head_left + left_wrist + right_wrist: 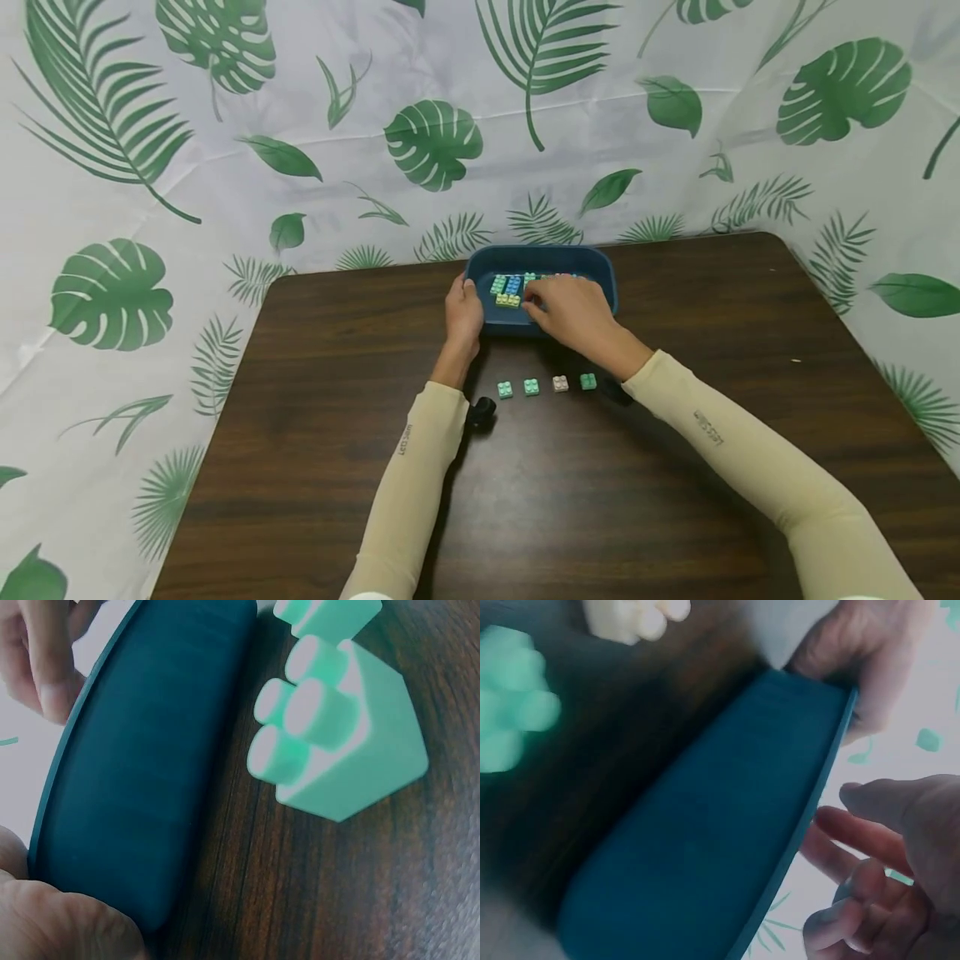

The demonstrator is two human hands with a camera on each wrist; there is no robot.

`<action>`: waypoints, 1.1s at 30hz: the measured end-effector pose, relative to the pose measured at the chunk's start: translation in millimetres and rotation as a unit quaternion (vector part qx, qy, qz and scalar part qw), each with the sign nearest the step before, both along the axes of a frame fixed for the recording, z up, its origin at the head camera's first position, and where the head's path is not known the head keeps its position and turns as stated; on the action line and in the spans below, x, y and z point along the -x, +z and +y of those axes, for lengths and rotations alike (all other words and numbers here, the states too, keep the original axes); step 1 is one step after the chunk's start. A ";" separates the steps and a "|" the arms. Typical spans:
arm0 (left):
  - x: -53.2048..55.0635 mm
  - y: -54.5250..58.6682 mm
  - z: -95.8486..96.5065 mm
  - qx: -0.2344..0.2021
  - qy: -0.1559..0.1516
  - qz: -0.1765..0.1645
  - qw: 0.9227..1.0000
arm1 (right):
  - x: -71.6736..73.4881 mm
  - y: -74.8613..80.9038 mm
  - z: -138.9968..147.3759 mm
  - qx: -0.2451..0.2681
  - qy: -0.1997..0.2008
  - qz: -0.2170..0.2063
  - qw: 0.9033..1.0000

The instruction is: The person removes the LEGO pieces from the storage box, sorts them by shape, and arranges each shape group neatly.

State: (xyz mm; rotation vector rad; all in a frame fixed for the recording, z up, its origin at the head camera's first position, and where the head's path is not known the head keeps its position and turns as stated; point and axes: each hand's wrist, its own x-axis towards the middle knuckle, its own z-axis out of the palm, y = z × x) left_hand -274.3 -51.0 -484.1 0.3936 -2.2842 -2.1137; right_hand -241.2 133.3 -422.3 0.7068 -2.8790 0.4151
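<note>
My left hand (464, 315) grips the left end of a dark blue plastic bin (517, 329), its thumb over the rim. Inside the bin lie several toy building bricks, among them a blue brick (513, 286), a light green brick (498, 284) and a yellow brick (507, 301). Over the bin's right half my right hand (573, 308) reaches in with bent fingers. In the right wrist view, thumb (870, 801) and forefinger stand apart beside the rim, with nothing visible between them. The right hand hides part of the bricks.
In front of the bin, a row of small bricks lies on the dark wooden table (337, 433): two mint bricks (532, 387), a pale pink brick (560, 383) and a darker green brick (588, 381). A leaf-patterned cloth (337, 183) hangs behind the table.
</note>
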 end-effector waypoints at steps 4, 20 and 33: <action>1.7 -0.7 -0.4 -0.004 -0.001 0.005 1.000 | 13.1 -2.3 -10.2 -0.005 -0.016 -0.020 1.000; -0.2 0.0 -1.0 -0.007 0.002 0.011 1.000 | 44.3 -24.3 -32.3 -0.059 -0.024 -0.054 0.997; 1.5 -2.6 -2.8 -0.012 -0.003 0.007 1.000 | 56.1 -29.0 -37.1 -0.088 -0.009 -0.060 0.994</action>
